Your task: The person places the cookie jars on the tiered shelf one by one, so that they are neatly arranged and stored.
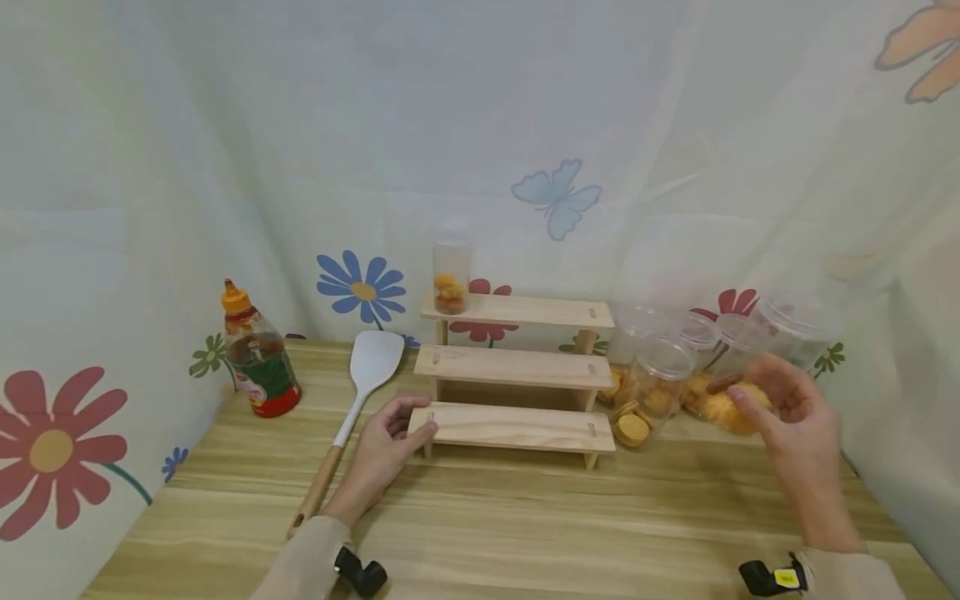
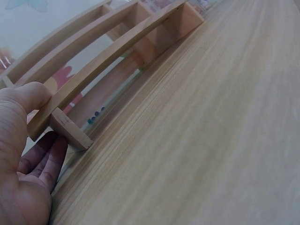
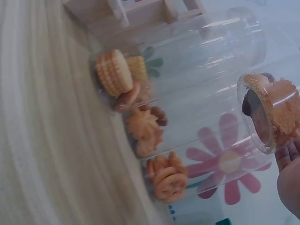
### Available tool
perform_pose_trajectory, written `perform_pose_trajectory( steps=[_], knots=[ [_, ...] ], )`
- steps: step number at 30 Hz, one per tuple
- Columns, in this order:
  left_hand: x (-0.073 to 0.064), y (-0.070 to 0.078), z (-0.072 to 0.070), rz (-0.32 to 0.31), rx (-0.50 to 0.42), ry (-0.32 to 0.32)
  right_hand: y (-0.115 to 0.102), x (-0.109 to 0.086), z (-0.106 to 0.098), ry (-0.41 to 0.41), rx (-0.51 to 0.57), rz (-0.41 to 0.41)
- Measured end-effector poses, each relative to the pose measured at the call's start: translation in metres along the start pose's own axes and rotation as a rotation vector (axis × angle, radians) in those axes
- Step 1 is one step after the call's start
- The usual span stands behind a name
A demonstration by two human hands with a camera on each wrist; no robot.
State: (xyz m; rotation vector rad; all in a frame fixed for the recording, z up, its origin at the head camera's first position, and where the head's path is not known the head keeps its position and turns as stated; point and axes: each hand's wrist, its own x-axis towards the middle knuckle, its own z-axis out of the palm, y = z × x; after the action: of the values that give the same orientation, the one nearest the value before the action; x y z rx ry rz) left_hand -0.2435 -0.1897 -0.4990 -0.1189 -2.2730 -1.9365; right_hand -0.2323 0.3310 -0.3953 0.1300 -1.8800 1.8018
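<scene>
A three-tier wooden stand is on the table. My left hand grips the left end of its lowest shelf, thumb on top and fingers below beside the leg. Off to the right, my right hand holds a clear jar of cookies, its base raised off the table in the right wrist view. Several clear cookie jars stand between the stand and that hand. Another clear jar, with yellow and brown pieces inside, sits at the left end of the top shelf.
A white spatula with a wooden handle lies left of the stand, close to my left forearm. Farther left stands a red sauce bottle with an orange cap. A flowered cloth hangs behind the table.
</scene>
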Motion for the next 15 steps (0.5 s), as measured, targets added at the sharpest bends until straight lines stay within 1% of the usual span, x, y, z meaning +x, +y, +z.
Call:
perform_pose_trajectory(
  steps=[2, 7, 10, 11, 15],
  knots=[
    [0.000, -0.001, 0.000, -0.002, 0.007, 0.005, -0.007, 0.002, 0.000, -0.007, 0.031, -0.008],
    [0.001, -0.003, -0.001, -0.004, 0.024, 0.013, -0.022, 0.009, 0.002, 0.020, 0.016, -0.033],
    [0.001, -0.003, -0.001, -0.004, 0.023, 0.012, -0.031, 0.015, 0.004, 0.036, -0.096, -0.058],
    [0.002, -0.003, -0.001, -0.001, 0.024, 0.008, -0.035, 0.017, 0.005, 0.040, -0.148, -0.066],
    [0.002, -0.003, -0.001, -0.001, 0.012, 0.000, -0.048, 0.024, 0.011, 0.042, -0.248, -0.087]
  ],
)
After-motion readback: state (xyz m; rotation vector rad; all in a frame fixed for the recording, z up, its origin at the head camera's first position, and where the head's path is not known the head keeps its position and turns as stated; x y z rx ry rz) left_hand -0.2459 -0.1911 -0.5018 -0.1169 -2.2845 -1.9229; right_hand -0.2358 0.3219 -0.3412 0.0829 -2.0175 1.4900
